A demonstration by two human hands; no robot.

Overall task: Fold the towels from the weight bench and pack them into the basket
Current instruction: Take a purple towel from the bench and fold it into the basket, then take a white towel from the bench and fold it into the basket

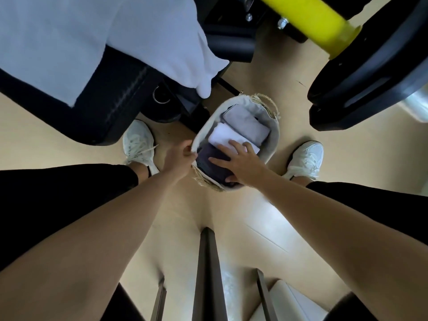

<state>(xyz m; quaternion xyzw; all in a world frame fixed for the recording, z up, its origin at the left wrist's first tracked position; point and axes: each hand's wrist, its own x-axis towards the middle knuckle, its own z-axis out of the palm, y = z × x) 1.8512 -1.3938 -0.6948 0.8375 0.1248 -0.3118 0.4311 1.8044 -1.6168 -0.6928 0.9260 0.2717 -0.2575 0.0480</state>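
right hand [240, 164] lies palm down inside the basket, its fingers [235, 145] spread and flat, some pressing on a folded dark towel [207, 162] at the near end, others reaching onto a folded white towel [222, 135] just beyond it. a folded grey towel [247, 123] fills the far end, touching the white one. left hand [178, 161] pinches the cloth-lined rim on the basket's left side between thumb and fingers [189, 145]. the basket [274, 133] is oval and woven, with a pale liner and a looped handle [268, 103] at its far end, and it stands on the pale floor [254, 228] between two white shoes, one to the left [139, 142] and one to the right [305, 158]. up and to the left, a large white towel [69, 42] lies unfolded across the black padded tabletop [104, 107] of the weight bench, one corner hanging off the edge near the basket. to the upper right, a black weight plate [370, 66] sits on a yellow bar [324, 22].
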